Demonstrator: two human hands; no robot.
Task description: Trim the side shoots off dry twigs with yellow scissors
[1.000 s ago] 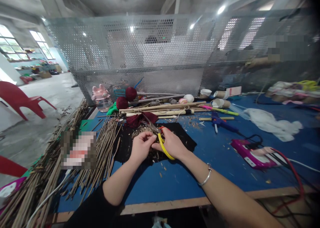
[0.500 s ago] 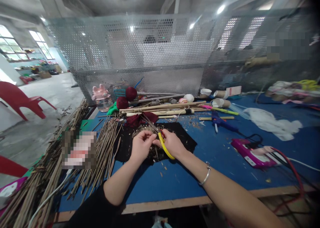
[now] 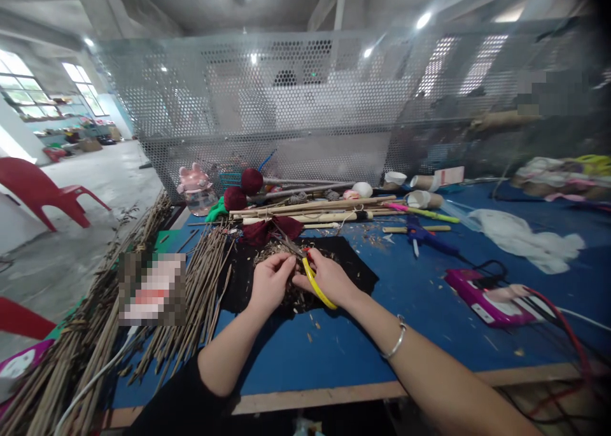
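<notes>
My right hand (image 3: 331, 278) is closed around a pair of yellow-handled scissors (image 3: 314, 282), whose metal blades point away and to the left. Close beside it, my left hand (image 3: 270, 282) is pinched, thumb against fingers; what lies between the fingertips is too small to make out. Under both hands a heap of short cut twig bits (image 3: 267, 253) covers part of a black cloth (image 3: 359, 272). Just beyond the blades lies a dark red cloth (image 3: 258, 232). Left of the black cloth rests a spread of long thin brown sticks (image 3: 203, 277).
The blue table (image 3: 372, 340) also carries a glue gun (image 3: 427, 239), a magenta power strip (image 3: 477, 299) with cables, a white plastic bag (image 3: 525, 235) and wooden rods (image 3: 324, 205). Larger stick bundles (image 3: 90, 328) line the left edge. A perforated metal panel (image 3: 305, 111) stands behind.
The view has shifted slightly. My right hand's fingers have spread a little along the scissors, and the left fingertips have drawn slightly away from the right hand.
</notes>
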